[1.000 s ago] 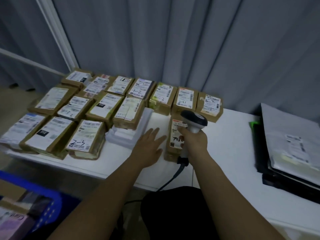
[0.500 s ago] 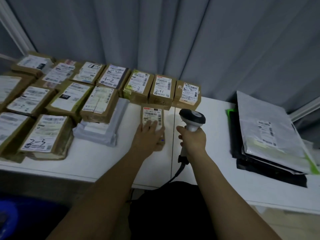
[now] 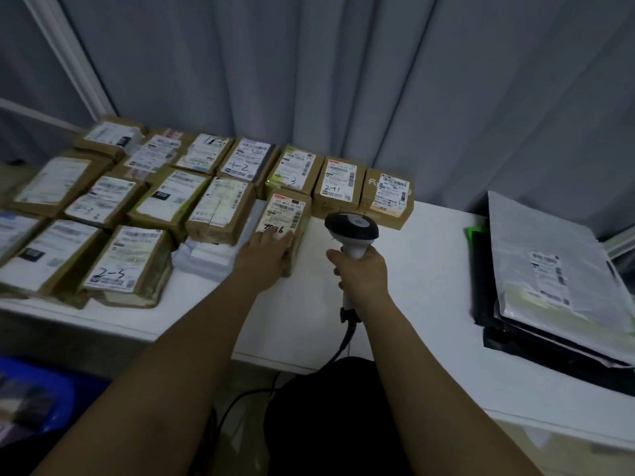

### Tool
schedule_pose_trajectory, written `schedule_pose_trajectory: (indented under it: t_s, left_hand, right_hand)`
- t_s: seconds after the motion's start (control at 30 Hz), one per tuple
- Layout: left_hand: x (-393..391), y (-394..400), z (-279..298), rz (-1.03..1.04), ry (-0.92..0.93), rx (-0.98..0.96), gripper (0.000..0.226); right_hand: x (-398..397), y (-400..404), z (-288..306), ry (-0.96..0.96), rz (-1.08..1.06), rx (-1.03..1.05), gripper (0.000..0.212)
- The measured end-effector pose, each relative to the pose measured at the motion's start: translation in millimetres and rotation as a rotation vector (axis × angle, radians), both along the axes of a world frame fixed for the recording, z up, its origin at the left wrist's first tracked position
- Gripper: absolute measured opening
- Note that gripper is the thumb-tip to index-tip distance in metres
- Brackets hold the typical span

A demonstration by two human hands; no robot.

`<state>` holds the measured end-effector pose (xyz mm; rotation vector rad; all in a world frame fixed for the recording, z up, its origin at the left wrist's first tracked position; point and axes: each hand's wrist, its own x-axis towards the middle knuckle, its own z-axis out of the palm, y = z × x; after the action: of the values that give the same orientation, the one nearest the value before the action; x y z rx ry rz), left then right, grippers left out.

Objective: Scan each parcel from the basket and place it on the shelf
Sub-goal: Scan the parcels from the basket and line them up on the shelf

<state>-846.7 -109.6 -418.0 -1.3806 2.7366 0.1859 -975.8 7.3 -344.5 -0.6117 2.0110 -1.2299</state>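
Observation:
A small brown parcel (image 3: pixel 287 209) with a white label and black handwriting lies on the white shelf (image 3: pixel 422 269), in front of the back row of boxes. My left hand (image 3: pixel 266 257) rests flat on its near end, fingers straight. My right hand (image 3: pixel 360 271) grips the handle of a black and white barcode scanner (image 3: pixel 351 228), held upright just right of the parcel. The scanner's black cable (image 3: pixel 343 341) hangs down over the shelf's front edge. A corner of the blue basket (image 3: pixel 37 389) shows at the lower left.
Several brown labelled parcels (image 3: pixel 137 207) fill the left half of the shelf in rows. A white soft packet (image 3: pixel 209 255) lies left of my left hand. Grey and black mailer bags (image 3: pixel 549 276) are stacked at the right. A grey curtain (image 3: pixel 343 80) hangs behind.
My left hand has pushed the small parcel back and to the left, up against the other boxes. The scanner in my right hand has stayed close beside it.

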Motion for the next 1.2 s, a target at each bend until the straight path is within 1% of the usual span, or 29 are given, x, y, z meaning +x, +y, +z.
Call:
schedule_pose_trajectory:
  t_s: [0.1, 0.17, 0.2, 0.23, 0.3, 0.37, 0.4, 0.47, 0.53, 0.63, 0.7, 0.77, 0.83, 0.9, 0.97, 1.03, 1.07, 1.1, 1.2]
  left_hand:
    - [25.4, 5.0, 21.5, 0.0, 0.141, 0.084, 0.052]
    - [49.6, 12.7, 43.1, 0.006, 0.213, 0.157, 0.037]
    - [63.0, 18.6, 55.3, 0.039, 0.224, 0.184, 0.032]
    - [77.9, 26.2, 67.8, 0.088, 0.241, 0.212, 0.031]
    - [112.6, 43.6, 91.8, 0.212, 0.279, 0.286, 0.035]
    - [154.4, 65.7, 109.7, 0.309, 0.373, 0.333, 0.034]
    - [176.5, 77.4, 116.4, 0.349, 0.438, 0.339, 0.032]
    - [225.7, 106.9, 126.2, 0.437, 0.565, 0.315, 0.028]
    - [278.3, 140.1, 130.6, 0.546, 0.651, 0.279, 0.026]
    - [355.0, 189.6, 123.7, 0.742, 0.781, 0.236, 0.024]
    - [401.8, 220.8, 112.4, 0.893, 0.818, 0.199, 0.025]
    - [444.6, 249.2, 97.7, 1.042, 0.821, 0.2, 0.028]
    - [483.0, 275.2, 82.2, 1.164, 0.832, 0.201, 0.032]
    - [514.1, 297.9, 68.8, 1.293, 0.861, 0.2, 0.036]
    - [543.0, 315.7, 52.9, 1.403, 0.853, 0.115, 0.037]
    - [576.7, 324.3, 23.3, 1.512, 0.81, 0.046, 0.054]
    - [596.8, 324.8, -1.2, 1.564, 0.797, 0.029, 0.063]
    - [607.8, 323.7, -13.6, 1.603, 0.783, 0.017, 0.067]
    - [611.8, 306.3, 1.1, 1.643, 0.742, -0.026, 0.059]
  right_hand:
    - [18.8, -0.1, 10.5, 0.0, 0.087, -0.036, 0.022]
    - [35.1, 1.0, 17.1, -0.028, 0.162, -0.068, 0.02]
    - [43.9, 1.9, 20.3, -0.05, 0.203, -0.092, 0.018]
    - [54.2, 4.1, 25.3, -0.076, 0.242, -0.118, 0.015]
    - [78.0, 7.8, 35.1, -0.143, 0.324, -0.159, 0.007]
    - [105.3, 11.6, 42.0, -0.186, 0.42, -0.178, 0.032]
    - [120.4, 12.8, 45.2, -0.173, 0.486, -0.184, 0.037]
    - [155.8, 17.1, 51.0, -0.14, 0.653, -0.187, 0.039]
    - [197.7, 21.5, 56.2, -0.124, 0.827, -0.168, 0.042]
    - [270.0, 32.2, 62.6, -0.08, 1.034, -0.222, 0.031]
    - [319.7, 40.9, 65.3, -0.051, 1.133, -0.251, 0.024]
    - [366.1, 51.9, 68.0, -0.057, 1.222, -0.221, 0.019]
    - [407.6, 64.4, 67.6, -0.112, 1.279, -0.16, 0.018]
    - [442.3, 74.6, 62.0, -0.168, 1.295, -0.089, 0.02]
    - [471.9, 82.2, 51.2, -0.196, 1.302, -0.028, 0.024]
    - [498.6, 86.5, 37.4, -0.21, 1.299, 0.016, 0.031]
    - [511.0, 88.0, 30.6, -0.221, 1.288, 0.029, 0.031]
    - [522.3, 88.8, 23.8, -0.236, 1.273, 0.038, 0.03]
    - [548.9, 86.8, 10.1, -0.241, 1.25, 0.077, 0.022]
